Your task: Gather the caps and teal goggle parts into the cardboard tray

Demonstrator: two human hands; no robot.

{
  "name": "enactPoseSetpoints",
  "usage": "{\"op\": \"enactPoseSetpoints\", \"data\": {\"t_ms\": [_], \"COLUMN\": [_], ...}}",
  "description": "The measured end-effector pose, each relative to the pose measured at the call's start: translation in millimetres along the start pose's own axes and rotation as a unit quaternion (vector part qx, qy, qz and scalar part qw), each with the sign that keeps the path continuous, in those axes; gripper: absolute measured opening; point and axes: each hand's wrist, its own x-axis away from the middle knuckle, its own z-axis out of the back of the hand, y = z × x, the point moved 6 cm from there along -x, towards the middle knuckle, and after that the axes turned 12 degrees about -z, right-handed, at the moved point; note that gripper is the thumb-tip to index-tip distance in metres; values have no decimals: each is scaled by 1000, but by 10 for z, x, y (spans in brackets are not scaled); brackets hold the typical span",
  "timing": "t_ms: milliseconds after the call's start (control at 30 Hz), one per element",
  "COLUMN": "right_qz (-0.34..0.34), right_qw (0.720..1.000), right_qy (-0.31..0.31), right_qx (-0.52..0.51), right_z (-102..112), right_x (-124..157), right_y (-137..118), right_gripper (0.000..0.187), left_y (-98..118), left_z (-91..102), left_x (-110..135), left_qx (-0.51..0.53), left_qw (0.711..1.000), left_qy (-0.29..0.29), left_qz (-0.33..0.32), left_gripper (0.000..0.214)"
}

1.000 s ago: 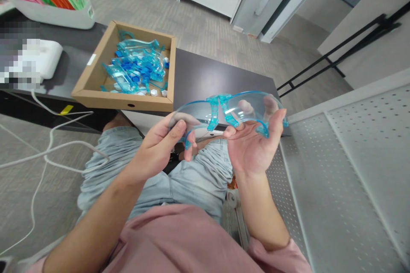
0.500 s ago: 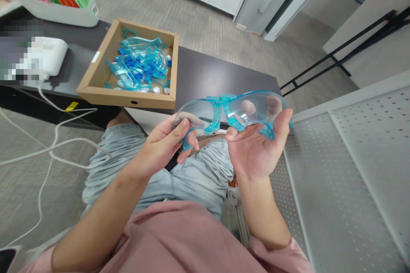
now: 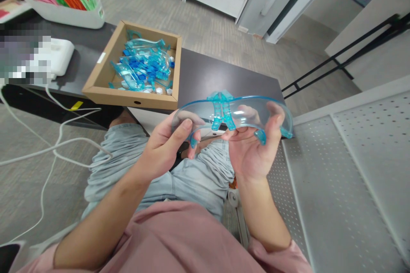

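My left hand pinches the outer end of a see-through blue curved plastic piece, thumb on the near side and fingers behind. A second, similar blue curved piece rests in my right hand, its fingers behind the clear plastic and the thumb against the right end. In front of my lap, the ribbed inner ends of the two pieces stand side by side and seem to touch at the top. Whether they are locked together, I cannot tell. Below, these ends splay apart.
A cardboard box with blue plastic parts and small white and blue pieces stands on the dark table. Farther left are a white bin of coloured sticks and a white device with cables. A perforated panel rises at right.
The two curved pieces have come together: the gap between their ribbed ends has closed at the top. My right hand has shifted slightly left. The view has moved a little.
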Motion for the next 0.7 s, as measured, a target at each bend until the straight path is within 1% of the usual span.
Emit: {"op": "enactPoseSetpoints", "data": {"t_ms": [133,333,467,600,700], "right_qz": [23,43,65,72,75], "right_qw": [999,996,995,994,993], "right_qy": [19,16,29,16,-4], "right_qx": [29,73,69,76,88], "right_z": [36,85,83,69,103], "right_x": [17,-9,-19,-37,-71], "right_y": [-32,-27,-73,-93,-74], "right_gripper": [34,32,31,30,28], "left_y": [46,81,86,89,100], "left_z": [20,44,85,139,171], "left_x": [11,37,47,48,47], "left_qx": [-27,-52,-84,-113,-126], "left_qw": [999,997,993,987,985], "left_qy": [10,7,14,24,30], "left_qz": [-31,-61,-84,-110,-110], "left_gripper": [36,33,33,31,32]}}
